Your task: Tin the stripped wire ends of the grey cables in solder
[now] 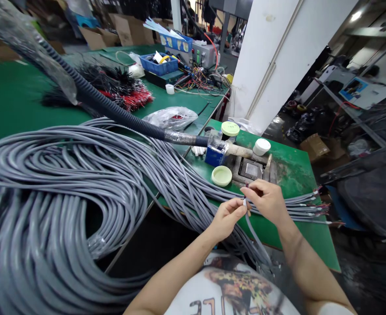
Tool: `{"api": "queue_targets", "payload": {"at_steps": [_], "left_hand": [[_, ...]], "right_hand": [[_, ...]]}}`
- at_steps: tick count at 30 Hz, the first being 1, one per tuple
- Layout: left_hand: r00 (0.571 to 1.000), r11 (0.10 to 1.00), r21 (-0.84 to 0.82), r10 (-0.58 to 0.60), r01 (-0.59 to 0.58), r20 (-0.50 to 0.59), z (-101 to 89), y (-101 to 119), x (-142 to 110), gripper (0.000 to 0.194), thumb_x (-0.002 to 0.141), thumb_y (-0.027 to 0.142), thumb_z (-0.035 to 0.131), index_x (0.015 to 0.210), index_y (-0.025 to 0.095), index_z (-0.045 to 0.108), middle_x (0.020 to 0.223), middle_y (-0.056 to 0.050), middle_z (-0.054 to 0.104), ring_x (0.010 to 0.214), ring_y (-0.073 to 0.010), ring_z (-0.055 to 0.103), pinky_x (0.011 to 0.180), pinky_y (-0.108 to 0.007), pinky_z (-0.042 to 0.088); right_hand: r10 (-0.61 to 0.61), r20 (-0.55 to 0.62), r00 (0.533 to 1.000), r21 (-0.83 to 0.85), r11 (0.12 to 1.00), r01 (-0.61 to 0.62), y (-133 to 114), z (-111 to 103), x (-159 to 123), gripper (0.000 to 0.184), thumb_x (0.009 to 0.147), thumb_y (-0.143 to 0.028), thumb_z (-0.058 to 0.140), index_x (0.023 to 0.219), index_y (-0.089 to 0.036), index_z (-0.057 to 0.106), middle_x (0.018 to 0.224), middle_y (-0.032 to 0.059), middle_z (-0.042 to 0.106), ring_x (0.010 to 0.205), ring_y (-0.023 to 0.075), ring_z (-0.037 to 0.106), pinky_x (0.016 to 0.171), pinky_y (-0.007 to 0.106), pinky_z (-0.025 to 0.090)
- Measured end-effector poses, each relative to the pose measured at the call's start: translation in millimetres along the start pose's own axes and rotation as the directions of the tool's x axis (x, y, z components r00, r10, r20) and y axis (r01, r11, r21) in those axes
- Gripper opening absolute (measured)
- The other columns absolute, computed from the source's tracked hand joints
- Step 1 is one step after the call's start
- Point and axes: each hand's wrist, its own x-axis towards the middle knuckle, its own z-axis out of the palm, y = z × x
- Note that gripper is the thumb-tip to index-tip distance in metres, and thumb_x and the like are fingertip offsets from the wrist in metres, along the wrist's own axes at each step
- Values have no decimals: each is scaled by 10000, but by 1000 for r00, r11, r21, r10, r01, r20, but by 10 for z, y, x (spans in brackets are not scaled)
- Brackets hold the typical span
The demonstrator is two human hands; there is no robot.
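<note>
My left hand (227, 218) grips a grey sheathed cable (255, 234) close to its whitish end. My right hand (266, 201) pinches at that same end with thumb and fingertips, and a thin dark wire tip (247, 189) seems to stick out there. Below my hands, the cable runs down toward my chest. A large coiled bundle of grey cables (64, 175) spreads across the left, and its strands pass beneath my hands. Several cable ends with stripped coloured wires (311, 208) fan out to the right of my right hand.
The cables lie over a green workbench (294, 175) with a small metal pot (252, 169), open containers and lids. A black corrugated conduit (120, 114) crosses above. Black-and-red wire bunches (123, 94), a blue crate (158, 64) and a white pillar (278, 57) stand beyond.
</note>
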Motion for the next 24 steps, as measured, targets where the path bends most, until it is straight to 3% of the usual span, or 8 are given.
{"api": "queue_targets", "payload": {"at_steps": [2, 5, 9, 12, 16, 24], "left_hand": [[1000, 1000, 1, 12, -12, 1, 10, 18, -15, 324, 813, 453, 654, 824, 130, 669, 749, -34, 609, 698, -122, 497, 683, -247, 371], [1000, 1000, -22, 20, -20, 5, -7, 18, -47, 308, 814, 432, 662, 840, 126, 677, 740, -33, 613, 689, -118, 494, 687, -247, 366], [1000, 975, -224, 4, -3, 4, -44, -10, -74, 303, 789, 422, 696, 821, 122, 676, 685, -24, 599, 657, -108, 483, 669, -239, 354], [999, 918, -395, -36, 37, 10, -61, -30, -72, 278, 783, 393, 713, 796, 120, 662, 675, -15, 573, 642, -98, 483, 661, -236, 355], [997, 860, -503, -70, 82, 43, -94, -62, -55, 239, 814, 348, 690, 794, 113, 650, 685, -10, 546, 628, -87, 477, 648, -231, 366], [995, 832, -544, -82, 104, 64, -143, -66, -36, 257, 788, 371, 718, 798, 123, 652, 655, 3, 529, 615, -84, 475, 647, -229, 388]], "right_hand": [[-21, -11, 1000, 12, 1000, 22, -22, 40, 2, 269, 828, -345, 626, 609, -189, 643, 612, 6, 582, 577, 122, 503, 564, 268, 359], [83, 67, 994, 313, 945, -100, 92, 131, 23, 212, 808, -339, 651, 667, -187, 696, 580, -1, 574, 550, 115, 486, 539, 261, 351], [232, 216, 948, 740, 595, -314, 306, 346, 9, 198, 713, -368, 735, 670, -176, 716, 464, -36, 479, 451, 82, 377, 460, 237, 268], [261, 233, 937, 813, 477, -335, 391, 478, -34, 182, 699, -350, 749, 663, -173, 721, 466, -31, 492, 465, 82, 407, 465, 227, 277], [263, 186, 947, 784, 541, -304, 450, 506, -76, 138, 728, -320, 736, 718, -183, 747, 507, -19, 545, 503, 92, 462, 487, 225, 331], [191, 68, 979, 641, 744, -190, 530, 410, -91, 84, 762, -282, 715, 803, -224, 761, 632, -10, 630, 582, 107, 527, 558, 236, 416]]}}
